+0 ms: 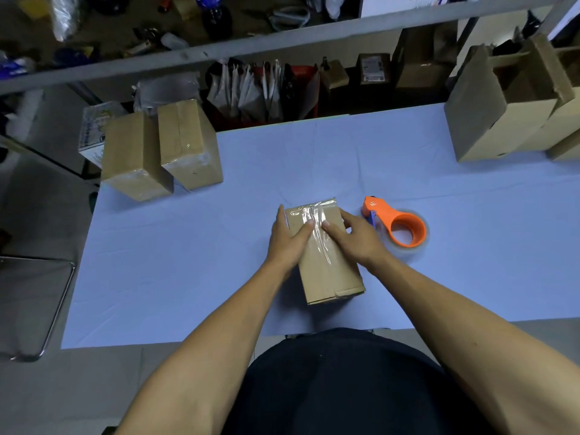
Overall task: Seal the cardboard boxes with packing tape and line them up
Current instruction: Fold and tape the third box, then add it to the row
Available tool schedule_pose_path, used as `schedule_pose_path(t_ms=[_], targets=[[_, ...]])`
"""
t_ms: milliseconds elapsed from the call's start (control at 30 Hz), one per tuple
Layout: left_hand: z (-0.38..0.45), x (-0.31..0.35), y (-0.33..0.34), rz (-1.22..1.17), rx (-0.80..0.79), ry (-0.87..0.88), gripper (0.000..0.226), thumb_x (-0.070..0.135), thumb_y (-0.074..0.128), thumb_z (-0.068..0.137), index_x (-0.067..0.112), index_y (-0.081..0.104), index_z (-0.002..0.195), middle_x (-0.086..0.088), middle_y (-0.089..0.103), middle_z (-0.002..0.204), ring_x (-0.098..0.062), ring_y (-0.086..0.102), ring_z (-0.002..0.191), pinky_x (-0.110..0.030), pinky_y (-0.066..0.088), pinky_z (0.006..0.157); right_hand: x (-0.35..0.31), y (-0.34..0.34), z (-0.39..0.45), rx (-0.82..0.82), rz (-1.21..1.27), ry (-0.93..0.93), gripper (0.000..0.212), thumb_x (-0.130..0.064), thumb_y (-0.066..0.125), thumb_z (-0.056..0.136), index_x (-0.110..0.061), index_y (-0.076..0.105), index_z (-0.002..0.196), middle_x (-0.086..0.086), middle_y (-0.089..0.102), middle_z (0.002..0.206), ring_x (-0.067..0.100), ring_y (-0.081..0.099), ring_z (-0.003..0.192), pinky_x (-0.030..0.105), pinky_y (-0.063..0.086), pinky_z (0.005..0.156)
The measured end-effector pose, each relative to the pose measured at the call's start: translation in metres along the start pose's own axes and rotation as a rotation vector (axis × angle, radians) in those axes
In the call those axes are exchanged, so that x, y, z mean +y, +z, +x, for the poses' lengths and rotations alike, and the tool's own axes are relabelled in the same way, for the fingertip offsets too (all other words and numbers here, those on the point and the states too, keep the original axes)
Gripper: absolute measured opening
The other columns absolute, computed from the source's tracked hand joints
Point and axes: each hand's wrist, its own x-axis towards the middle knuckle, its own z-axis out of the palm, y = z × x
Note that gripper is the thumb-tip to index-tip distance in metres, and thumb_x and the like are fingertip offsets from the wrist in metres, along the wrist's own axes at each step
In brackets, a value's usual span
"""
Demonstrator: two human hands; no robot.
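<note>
Cardboard box mid-table, both hands pressing tape

Cardboard box (326, 255) is lying at table centre, on the pale blue cloth (314, 158) covering the table. Clear tape strip (318, 227) is running along its top seam, wrinkled at the far end. Orange tape dispenser (397, 226) is lying at 3 o'clock, just beside the box. Two sealed boxes (160, 152) are standing side by side at 10 o'clock; open boxes (508, 102) are sitting at 2 o'clock. Cluttered metal shelf (251, 45) is running along 12 o'clock, metal chair frame (53, 309) at 9 o'clock off the table.

Left hand (287, 240) is lying flat on the box's left side, fingers straight, gripping nothing. Right hand (354, 238) is mirroring it on the right side, forefinger on the tape, also just pressing.
</note>
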Motion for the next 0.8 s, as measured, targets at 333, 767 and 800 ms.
schedule_pose_path(t_ms=[333, 767, 800], targets=[[0.012, -0.005, -0.014, 0.152, 0.271, 0.092, 0.040, 0.049, 0.076, 0.077, 0.027, 0.048, 0.095, 0.008, 0.062, 0.097, -0.018, 0.063, 0.093, -0.030, 0.048, 0.074, 0.022, -0.041, 0.002, -0.018, -0.179, 0.244, 0.077, -0.062, 0.075, 0.075, -0.021, 0.052, 0.136, 0.001, 0.056, 0.126, 0.018, 0.057, 0.115, 0.034, 0.049, 0.093], [0.001, -0.018, -0.035, 0.310, 0.215, 0.013, 0.075, 0.057, 0.065, 0.084, 0.026, 0.033, 0.144, -0.003, 0.048, 0.135, -0.024, 0.052, 0.121, -0.034, 0.043, 0.094, 0.007, -0.025, 0.013, 0.304, 0.011, 0.129, 0.054, -0.026, 0.072, 0.083, -0.016, 0.053, 0.132, -0.009, 0.061, 0.101, 0.012, 0.060, 0.091, 0.028, 0.046, 0.082], [0.002, -0.014, -0.036, 0.297, 0.194, 0.044, 0.080, 0.051, 0.068, 0.085, 0.027, 0.028, 0.149, -0.002, 0.042, 0.142, -0.023, 0.046, 0.129, -0.030, 0.039, 0.098, 0.006, -0.026, 0.014, 0.276, -0.010, 0.092, 0.049, -0.024, 0.071, 0.085, -0.017, 0.057, 0.131, -0.007, 0.063, 0.106, 0.014, 0.060, 0.095, 0.028, 0.046, 0.083]])
